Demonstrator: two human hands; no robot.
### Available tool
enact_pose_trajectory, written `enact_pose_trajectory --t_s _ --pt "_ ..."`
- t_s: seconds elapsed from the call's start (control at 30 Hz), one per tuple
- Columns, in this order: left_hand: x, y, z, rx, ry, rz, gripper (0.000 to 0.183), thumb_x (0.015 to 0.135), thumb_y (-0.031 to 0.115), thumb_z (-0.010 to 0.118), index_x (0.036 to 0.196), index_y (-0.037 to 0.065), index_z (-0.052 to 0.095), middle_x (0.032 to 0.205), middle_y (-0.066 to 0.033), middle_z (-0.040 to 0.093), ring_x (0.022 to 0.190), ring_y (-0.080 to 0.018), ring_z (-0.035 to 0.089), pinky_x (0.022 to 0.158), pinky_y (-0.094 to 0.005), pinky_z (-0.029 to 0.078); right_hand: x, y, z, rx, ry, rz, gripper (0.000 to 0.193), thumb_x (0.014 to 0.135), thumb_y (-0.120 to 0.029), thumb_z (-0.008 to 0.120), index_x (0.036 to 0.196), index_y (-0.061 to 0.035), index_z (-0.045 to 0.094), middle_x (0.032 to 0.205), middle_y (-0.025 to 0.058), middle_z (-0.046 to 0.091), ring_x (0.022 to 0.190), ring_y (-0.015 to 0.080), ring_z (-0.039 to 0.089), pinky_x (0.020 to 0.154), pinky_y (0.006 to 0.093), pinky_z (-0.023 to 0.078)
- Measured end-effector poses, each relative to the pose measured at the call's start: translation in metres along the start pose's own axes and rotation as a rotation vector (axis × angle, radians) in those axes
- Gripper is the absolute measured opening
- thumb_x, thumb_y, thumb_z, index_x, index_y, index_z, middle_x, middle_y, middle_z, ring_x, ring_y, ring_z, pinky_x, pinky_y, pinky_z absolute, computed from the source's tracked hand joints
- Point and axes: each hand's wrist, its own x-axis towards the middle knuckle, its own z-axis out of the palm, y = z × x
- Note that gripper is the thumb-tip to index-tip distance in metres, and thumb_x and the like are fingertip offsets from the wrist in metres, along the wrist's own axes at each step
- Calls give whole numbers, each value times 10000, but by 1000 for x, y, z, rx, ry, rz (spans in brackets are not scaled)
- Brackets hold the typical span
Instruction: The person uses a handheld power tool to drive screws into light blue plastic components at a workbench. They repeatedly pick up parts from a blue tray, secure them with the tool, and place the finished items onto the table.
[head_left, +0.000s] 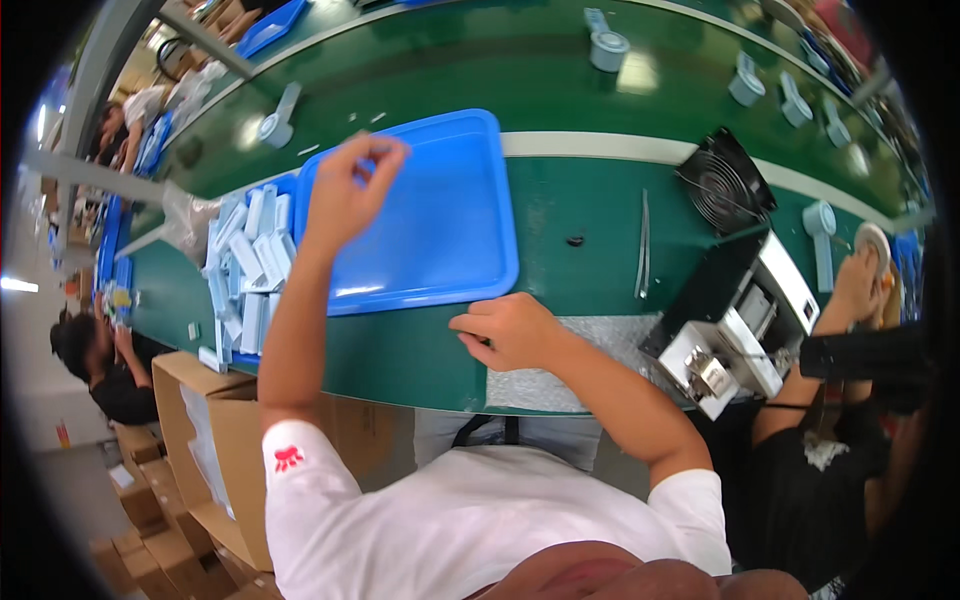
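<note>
My left hand [350, 190] is raised over the left part of a blue tray [420, 215], its fingers bent toward the thumb in a pinch. Whatever is between those fingertips, if anything, cannot be made out. The tray has nothing in it. By the tray's near right corner is my right hand [512, 330], low over the green table, fingers loosely curled and thumb apart, with nothing visible in it. Left of the tray, beside my left forearm, light blue plastic handle-like pieces [258, 255] lie heaped in another blue tray.
A black fan [722, 185] and an opened metal-cased device [745, 325] stand at the right, near a co-worker's hand [858, 285]. Bubble wrap [545, 385] lies along the near edge. Light blue scoop-shaped parts [608, 50] rest on the green belt beyond. A cardboard box [230, 440] stands lower left.
</note>
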Motion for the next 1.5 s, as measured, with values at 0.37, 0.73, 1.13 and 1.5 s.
enact_pose_trajectory --t_s 0.37,0.73,1.13,1.5 --pt "115 -304 -114 1122 143 -839 977 745 603 801 1568 258 404 1512 -152 466 1342 -407 519 1108 -547 448 2 -1 -5 -13 -67 28 181 820 -134 731 1000 -115 737 730 16 600 585 213 630 512 353 517" --pt "134 -339 -134 432 199 -125 484 939 360 754 1275 42 608 1262 -133 635 1112 -252 606 990 -387 471 -9 5 1 -35 -106 40 67 854 -165 665 894 -111 670 749 55 609 676 284 652 577 440 515" --pt "-28 1 24 -204 202 -13 338 1108 314 466 1214 13 576 1163 -117 604 1077 -201 574 950 -356 478 -4 -32 -45 156 344 179 336 841 -221 766 1141 -83 709 850 65 673 685 203 669 627 353 545" --pt "-150 125 166 -528 -69 314 186 986 81 596 1148 22 528 1262 -227 612 1132 -324 617 1001 -428 469 -110 -60 -60 423 774 371 287 939 -100 733 1207 -48 643 1055 34 642 903 104 629 707 243 547"
